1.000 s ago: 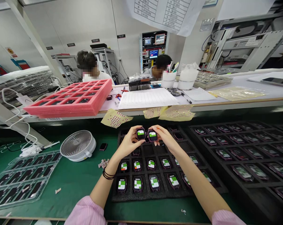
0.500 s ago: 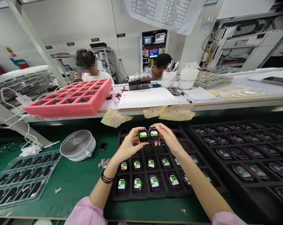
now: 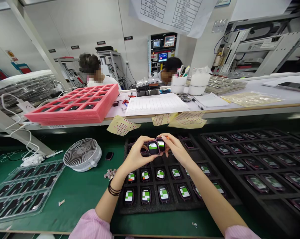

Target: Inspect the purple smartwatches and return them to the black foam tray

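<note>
Between thumb and fingers, my left hand (image 3: 139, 154) grips a square smartwatch body (image 3: 153, 147) with a dark purple rim and a lit green and white screen. A second smartwatch body (image 3: 161, 144) is pinched in my right hand (image 3: 176, 148); it sits slightly behind the first, which overlaps its left edge. A small orange tip shows by the right fingers. Both hands are raised over a black foam tray (image 3: 150, 210), where several like watches with lit screens (image 3: 146, 195) lie in square pockets. The pockets right under my hands are partly hidden.
At right lies another black foam tray (image 3: 239, 196) of watches. To the left are a round fan (image 3: 82, 154), a clear plastic tray (image 3: 44, 202) and a lone watch (image 3: 109, 155). A pink foam tray (image 3: 100, 114) rests on the shelf ahead. Two people sit beyond it.
The two watches were side by side facing me. Now the left one has shifted right and slightly down, in front of the right one, which has moved a little left and turned.
</note>
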Available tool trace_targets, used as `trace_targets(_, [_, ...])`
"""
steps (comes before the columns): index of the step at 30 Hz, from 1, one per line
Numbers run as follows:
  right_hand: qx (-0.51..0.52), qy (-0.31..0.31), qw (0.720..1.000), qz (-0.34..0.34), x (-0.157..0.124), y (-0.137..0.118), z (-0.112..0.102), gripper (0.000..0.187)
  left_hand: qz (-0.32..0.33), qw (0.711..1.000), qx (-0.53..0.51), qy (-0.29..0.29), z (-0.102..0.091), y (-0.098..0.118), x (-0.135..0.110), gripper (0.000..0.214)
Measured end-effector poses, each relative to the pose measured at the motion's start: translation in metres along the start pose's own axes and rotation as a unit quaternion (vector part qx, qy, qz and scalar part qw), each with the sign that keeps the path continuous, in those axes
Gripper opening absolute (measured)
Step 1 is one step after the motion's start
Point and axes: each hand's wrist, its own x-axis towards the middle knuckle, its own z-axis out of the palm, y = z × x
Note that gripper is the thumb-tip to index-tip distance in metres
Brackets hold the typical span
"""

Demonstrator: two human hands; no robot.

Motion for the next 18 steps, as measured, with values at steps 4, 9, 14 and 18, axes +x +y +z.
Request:
trace_targets(4, [-0.073,-0.014,0.997,-0.003,-0.004,0.003,0.003,0.037,0.082,0.986,0.143,-0.008,0.006,-0.007,0.0,0.045])
trace_targets(9, [-0.167,-0.026,0.986,0.004,-0.01,0.002,0.008,0.041,0.118,0.953,0.278,-0.034,0.015,-0.021,-0.001,0.049])
trace_targets(14, [-0.101,-0.054,0.993,0.001,-0.007,-0.001,0.004,0.041,0.154,0.951,0.266,0.0,0.012,-0.02,0.001,0.051])
trace_targets(18, [0.018,-0.113,0.993,0.022,-0.005,-0.01,-0.003,0.046,0.162,0.969,0.177,0.057,0.005,-0.013,0.002,0.053])
